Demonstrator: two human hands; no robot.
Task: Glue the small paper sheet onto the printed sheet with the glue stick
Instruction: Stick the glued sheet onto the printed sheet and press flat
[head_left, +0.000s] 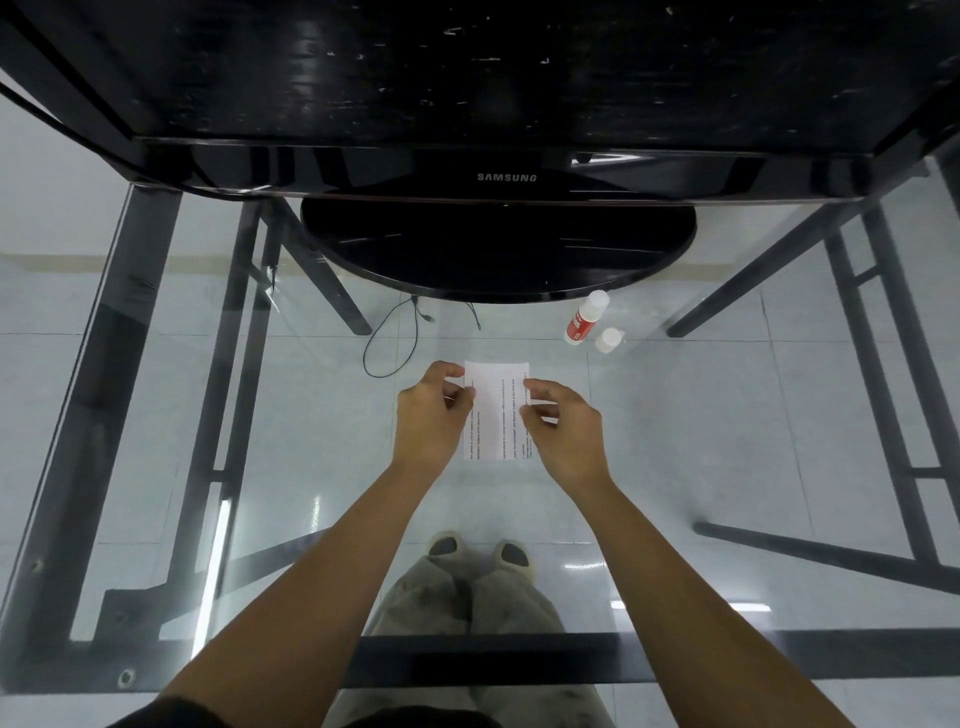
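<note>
Pinching the small paper sheet (496, 378) by its left edge with the left hand (431, 413) and by its right edge with the right hand (561, 428), just over the top part of the printed sheet (492, 441), flat on the glass bench (727, 426). Off to the right, by the monitor stand (498, 249): the glue stick (584, 318), a white cap (609, 340) just beside it.

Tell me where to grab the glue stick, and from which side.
Pinch the glue stick round its red-labelled middle, coming from the near side with the right hand, probably: the barrel is round, its white end points away, and the cap sits close to its right.
</note>
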